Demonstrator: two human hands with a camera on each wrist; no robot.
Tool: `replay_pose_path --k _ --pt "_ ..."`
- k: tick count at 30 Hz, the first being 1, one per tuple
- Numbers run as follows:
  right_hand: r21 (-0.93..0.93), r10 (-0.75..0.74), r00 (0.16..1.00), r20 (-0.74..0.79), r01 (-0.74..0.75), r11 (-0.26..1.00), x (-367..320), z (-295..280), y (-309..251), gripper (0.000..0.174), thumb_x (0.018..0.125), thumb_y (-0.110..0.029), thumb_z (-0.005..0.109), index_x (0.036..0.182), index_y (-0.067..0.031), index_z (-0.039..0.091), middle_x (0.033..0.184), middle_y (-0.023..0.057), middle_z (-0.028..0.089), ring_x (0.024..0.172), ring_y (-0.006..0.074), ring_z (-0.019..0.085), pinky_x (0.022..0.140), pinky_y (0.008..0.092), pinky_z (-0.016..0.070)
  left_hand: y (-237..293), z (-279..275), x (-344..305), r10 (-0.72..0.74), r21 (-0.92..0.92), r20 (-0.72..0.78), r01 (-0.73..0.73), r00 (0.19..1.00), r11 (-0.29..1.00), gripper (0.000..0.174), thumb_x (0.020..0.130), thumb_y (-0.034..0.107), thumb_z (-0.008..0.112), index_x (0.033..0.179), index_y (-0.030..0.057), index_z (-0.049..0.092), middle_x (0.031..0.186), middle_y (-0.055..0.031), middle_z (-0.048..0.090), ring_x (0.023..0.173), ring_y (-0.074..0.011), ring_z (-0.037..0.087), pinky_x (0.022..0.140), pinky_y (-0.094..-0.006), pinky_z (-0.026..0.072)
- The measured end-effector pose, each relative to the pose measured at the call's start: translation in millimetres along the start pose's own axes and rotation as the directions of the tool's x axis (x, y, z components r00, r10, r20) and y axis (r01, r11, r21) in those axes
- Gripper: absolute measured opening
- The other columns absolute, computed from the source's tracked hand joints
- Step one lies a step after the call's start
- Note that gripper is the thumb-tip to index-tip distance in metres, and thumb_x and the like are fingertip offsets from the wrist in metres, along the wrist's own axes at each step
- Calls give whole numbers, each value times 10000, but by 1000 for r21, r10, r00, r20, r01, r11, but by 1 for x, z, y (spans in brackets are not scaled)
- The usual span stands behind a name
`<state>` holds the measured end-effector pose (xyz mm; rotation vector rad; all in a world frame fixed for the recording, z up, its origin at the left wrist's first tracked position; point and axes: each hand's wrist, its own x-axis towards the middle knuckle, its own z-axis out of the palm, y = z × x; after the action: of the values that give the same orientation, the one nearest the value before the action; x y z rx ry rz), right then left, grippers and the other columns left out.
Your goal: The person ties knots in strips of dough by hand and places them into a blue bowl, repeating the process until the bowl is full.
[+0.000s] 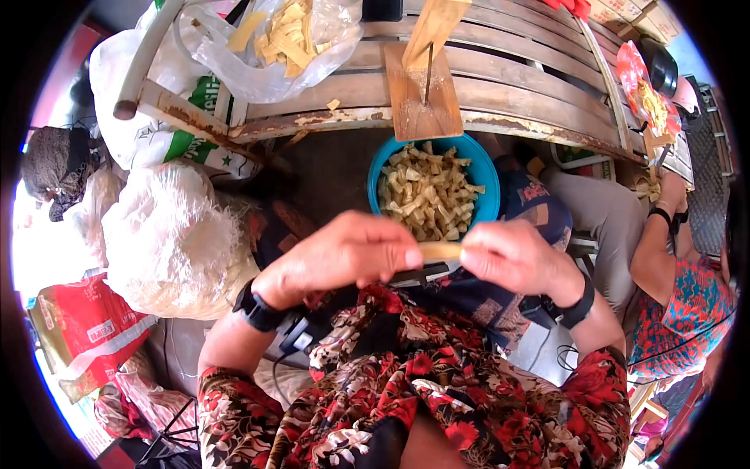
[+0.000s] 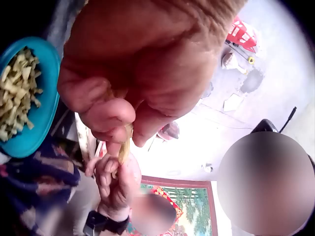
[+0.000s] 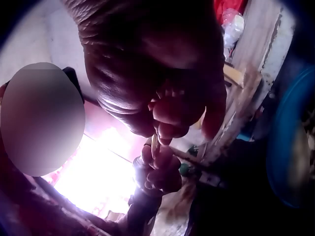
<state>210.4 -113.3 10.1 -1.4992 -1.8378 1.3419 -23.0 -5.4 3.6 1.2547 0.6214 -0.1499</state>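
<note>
A short pale yellow strip (image 1: 440, 251) stretches between both hands, in front of the chest. The left hand (image 1: 344, 254) pinches one end between thumb and fingers, and the right hand (image 1: 512, 254) pinches the other. In the left wrist view the strip (image 2: 126, 147) runs from one set of fingertips to the other; the right wrist view shows only a sliver of the strip (image 3: 155, 146), mostly covered by fingers. Just beyond the hands is a blue basin (image 1: 491, 184), filled with a heap of pale knotted pieces (image 1: 430, 191).
A slatted bench (image 1: 531, 98) with a rusty edge spans the far side, bearing a wooden stand (image 1: 426, 109) with a thin metal rod and a plastic bag (image 1: 223, 59) of yellow strips (image 1: 289, 39). A bulging white bag (image 1: 172, 242) stands left. Another person (image 1: 676, 313) sits right.
</note>
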Motion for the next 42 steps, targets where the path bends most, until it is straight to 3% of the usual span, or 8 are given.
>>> replay_pose_path --k 5,12,15,19,25,31,38,42 --pt "48 146 951 -274 -138 989 62 -33 38 259 909 -300 528 838 -55 575 624 33 541 550 122 494 515 275 409 9 -38 70 305 256 -437 -208 846 944 190 839 214 635 861 27 656 632 29 541 517 -27 434 456 -182 333" --pt "-367 -102 817 -567 -140 920 133 -54 84 249 874 -276 541 815 -34 551 631 123 533 536 234 474 538 326 417 14 -79 145 517 609 -618 -55 592 791 321 791 302 649 810 -18 652 612 -118 593 527 -155 527 524 -277 436" --pt "-317 90 811 -578 -325 891 134 -55 98 283 819 -311 525 753 -40 567 686 164 604 656 361 581 579 411 444 0 -79 164 521 656 -656 71 545 752 334 775 309 648 814 -22 634 656 -179 588 547 -212 546 569 -313 459" --pt "27 294 864 -408 -311 950 98 -52 79 266 819 -289 563 787 -31 621 588 84 546 568 141 521 556 282 423 11 -66 115 371 508 -352 -158 859 847 335 824 314 667 946 2 667 731 -41 649 675 -85 578 613 -240 464" --pt "-421 88 961 -263 -196 886 70 -20 68 273 900 -256 532 1043 -41 620 968 132 609 889 279 603 755 317 465 1 -63 43 535 508 -470 -280 703 814 314 886 233 600 1120 24 620 886 -38 659 790 -80 605 705 -202 470" --pt "-539 73 996 -44 -85 838 41 1 94 265 898 -288 474 895 -69 623 878 147 604 816 350 574 679 393 464 -32 -66 -5 239 445 -538 31 808 895 210 868 151 554 991 19 662 774 -29 639 626 -94 591 578 -212 467" --pt "-608 10 888 -459 -323 725 -29 -2 112 208 870 -195 532 1003 -66 628 1126 120 570 985 303 576 834 345 466 -93 -121 87 -158 624 -596 578 787 526 236 811 157 495 901 17 661 695 -128 649 593 -240 640 568 -363 502" --pt "-696 -158 860 -486 -271 665 -60 5 119 229 860 -140 534 1061 -59 608 1176 139 548 1086 328 522 980 459 367 -135 -122 119 -201 745 -530 565 824 354 261 816 144 462 946 53 669 842 -131 672 766 -289 653 684 -408 511"
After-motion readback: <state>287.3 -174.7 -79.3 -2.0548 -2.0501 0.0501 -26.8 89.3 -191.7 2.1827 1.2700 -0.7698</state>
